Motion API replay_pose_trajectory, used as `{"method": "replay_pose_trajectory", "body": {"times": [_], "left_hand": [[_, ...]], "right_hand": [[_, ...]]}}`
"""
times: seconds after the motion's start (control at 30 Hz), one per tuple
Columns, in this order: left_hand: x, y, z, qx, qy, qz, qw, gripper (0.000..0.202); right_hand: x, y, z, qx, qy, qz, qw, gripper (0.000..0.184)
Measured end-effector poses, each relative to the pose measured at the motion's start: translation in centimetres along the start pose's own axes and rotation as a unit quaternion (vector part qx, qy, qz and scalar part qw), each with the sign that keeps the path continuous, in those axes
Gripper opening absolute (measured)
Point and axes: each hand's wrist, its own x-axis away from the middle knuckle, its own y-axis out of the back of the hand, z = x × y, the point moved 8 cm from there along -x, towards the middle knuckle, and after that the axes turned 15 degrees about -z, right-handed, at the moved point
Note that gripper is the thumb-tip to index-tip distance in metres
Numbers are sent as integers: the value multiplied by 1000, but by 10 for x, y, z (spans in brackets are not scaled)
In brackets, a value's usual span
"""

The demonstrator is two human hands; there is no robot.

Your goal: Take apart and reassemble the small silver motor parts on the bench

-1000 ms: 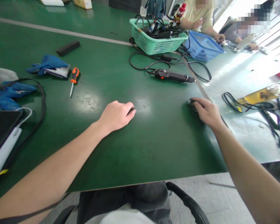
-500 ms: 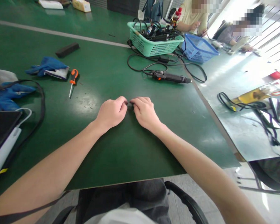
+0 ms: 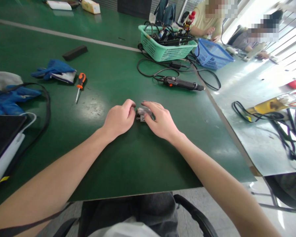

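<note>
Both my hands meet at the middle of the green table [image 3: 128,158]. My left hand [image 3: 119,119] is curled, its fingertips pinching the left end of a small grey metal part [image 3: 141,114]. My right hand [image 3: 160,121] lies over the same part from the right, fingers bent around it. The part rests low on the table between the two hands, mostly covered by fingers.
An orange-handled screwdriver [image 3: 79,85] and blue gloves [image 3: 54,69] lie to the left. A black electric screwdriver [image 3: 183,84] with its cable lies behind the hands. Green basket [image 3: 167,49] and blue basket [image 3: 212,54] stand at the back, where other people sit. Black strap [image 3: 45,105] at left.
My right hand came from the table's right edge to meet the left hand at the centre. The grey part now shows between the fingers of both hands.
</note>
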Motion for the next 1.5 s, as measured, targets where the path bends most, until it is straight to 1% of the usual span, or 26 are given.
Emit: {"method": "replay_pose_trajectory", "body": {"times": [0.07,0.13,0.23,0.3,0.43,0.6,0.77,0.93,1.1,1.2,1.33,1.43,1.5], "left_hand": [[1,-2,-4,-5,-20,17,1000,33],[2,-5,-10,-7,-49,35,998,34],[4,-9,-18,-8,-89,47,995,36],[5,-11,-21,-10,-105,48,993,37],[5,-14,-21,-18,-108,50,993,38],[4,-16,-21,-18,-106,49,993,40],[5,-15,-24,-16,-107,50,993,41],[5,-14,-25,-18,-109,53,992,40],[6,-12,-26,4,-116,52,992,37],[9,-13,-31,17,-141,75,987,29],[13,-13,-40,13,-194,97,976,18],[16,-16,-44,11,-229,112,967,14],[16,-18,-44,7,-239,117,964,13]], "right_hand": [[8,8,-2,15,30,-19,999,36],[17,11,-3,28,51,-24,998,32],[27,8,-5,39,64,-13,997,32],[29,5,-8,46,62,-8,997,30],[26,4,-10,61,63,-8,996,26],[28,13,-5,67,86,-4,994,20],[34,17,2,57,87,19,994,14],[34,11,2,67,71,41,994,17],[35,9,0,69,52,52,995,21],[35,8,-2,59,47,57,995,23],[36,7,-3,52,47,62,996,18],[36,7,-5,52,41,58,996,18],[36,6,-4,52,41,58,996,19]]}}
